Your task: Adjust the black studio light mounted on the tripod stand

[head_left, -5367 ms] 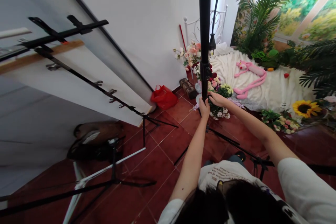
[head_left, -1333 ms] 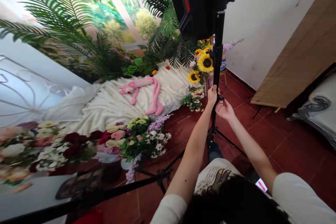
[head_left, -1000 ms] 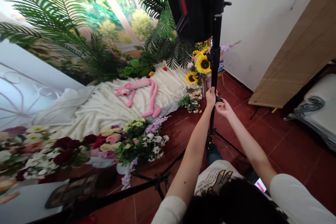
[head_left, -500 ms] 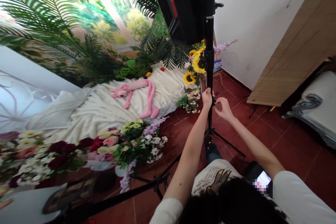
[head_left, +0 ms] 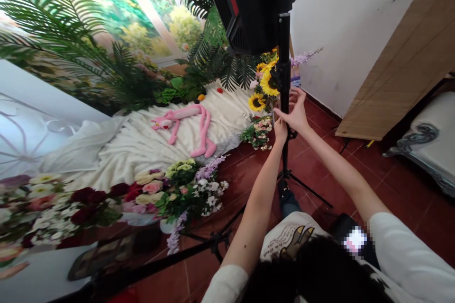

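A black light stand (head_left: 284, 47) rises in front of me, with a bulky black studio light (head_left: 245, 14) at its top. My left hand (head_left: 280, 129) is wrapped round the stand's pole, low on the upright section. Just above it, my right hand (head_left: 297, 112) is at the pole with thumb and fingers spread on either side; whether it touches the pole is hard to see. Below the hands a dark knob (head_left: 292, 134) sticks out from the pole. The stand's thin legs (head_left: 309, 190) spread over the red tiled floor near my foot.
Sunflowers (head_left: 269, 83) stand behind the pole. On the left, a pink plush toy (head_left: 202, 128) lies on a cream blanket (head_left: 135, 142), with artificial flowers (head_left: 152, 187) in front. Another black stand (head_left: 170, 261) crosses the lower left. A wooden panel (head_left: 394, 61) and a pale sofa (head_left: 430, 137) are at right.
My right hand has moved up from beside the knob to the pole above my left hand, and its fingers have spread. The left hand stays on the pole.
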The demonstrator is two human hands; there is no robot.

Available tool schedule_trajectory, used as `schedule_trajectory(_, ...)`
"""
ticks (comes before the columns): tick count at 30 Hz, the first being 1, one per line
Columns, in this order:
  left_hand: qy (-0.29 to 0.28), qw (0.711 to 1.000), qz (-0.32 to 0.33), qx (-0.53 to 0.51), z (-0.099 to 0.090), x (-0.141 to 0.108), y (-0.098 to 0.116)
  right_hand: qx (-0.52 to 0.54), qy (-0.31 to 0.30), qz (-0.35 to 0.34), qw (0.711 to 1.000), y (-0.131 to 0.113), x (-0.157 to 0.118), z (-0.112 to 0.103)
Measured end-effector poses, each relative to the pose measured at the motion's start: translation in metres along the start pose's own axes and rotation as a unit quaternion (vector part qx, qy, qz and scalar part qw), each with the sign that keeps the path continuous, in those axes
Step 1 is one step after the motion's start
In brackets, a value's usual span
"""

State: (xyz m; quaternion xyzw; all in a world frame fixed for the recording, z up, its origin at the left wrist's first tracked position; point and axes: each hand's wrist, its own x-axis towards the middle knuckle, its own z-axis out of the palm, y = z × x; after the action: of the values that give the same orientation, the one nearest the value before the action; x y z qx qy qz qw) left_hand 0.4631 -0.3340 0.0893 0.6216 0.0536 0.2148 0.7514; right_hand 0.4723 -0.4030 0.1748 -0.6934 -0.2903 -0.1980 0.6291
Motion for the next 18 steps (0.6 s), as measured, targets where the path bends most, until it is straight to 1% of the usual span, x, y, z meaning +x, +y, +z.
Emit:
schedule_trajectory(2, -0.009, 1.000, 0.014, 0.009, -0.001, -0.001, 0.001, 0.051, -0.017, 0.009, 0.999, 0.000, 0.033, 0.017)
schedule_trajectory(3, -0.014, 1.000, 0.018, 0.014, -0.002, 0.000, 0.001, 0.069, -0.023, 0.016, 0.997, 0.000, 0.044, 0.024)
schedule_trajectory(4, -0.020, 0.999, 0.022, 0.017, -0.003, 0.000, 0.001, 0.082, -0.031, 0.021, 0.996, 0.000, 0.053, 0.029)
schedule_trajectory(6, -0.037, 0.999, 0.030, 0.023, -0.007, 0.000, 0.001, 0.103, -0.052, 0.031, 0.993, 0.000, 0.060, 0.033)
schedule_trajectory(9, -0.052, 0.997, 0.033, 0.042, -0.015, -0.004, -0.002, 0.126, -0.103, 0.057, 0.985, -0.001, 0.057, 0.027)
schedule_trajectory(12, -0.055, 0.995, 0.034, 0.075, -0.021, -0.013, -0.007, 0.146, -0.172, 0.090, 0.970, 0.000, 0.046, 0.017)
schedule_trajectory(14, -0.067, 0.993, 0.035, 0.088, -0.023, -0.018, -0.010, 0.152, -0.204, 0.105, 0.961, 0.005, 0.037, 0.014)
schedule_trajectory(16, -0.075, 0.992, 0.037, 0.089, -0.024, -0.019, -0.015, 0.145, -0.206, 0.116, 0.961, 0.013, 0.027, 0.014)
schedule_trajectory(18, -0.068, 0.994, 0.039, 0.082, -0.024, -0.016, -0.023, 0.129, -0.177, 0.125, 0.968, 0.024, 0.015, 0.019)
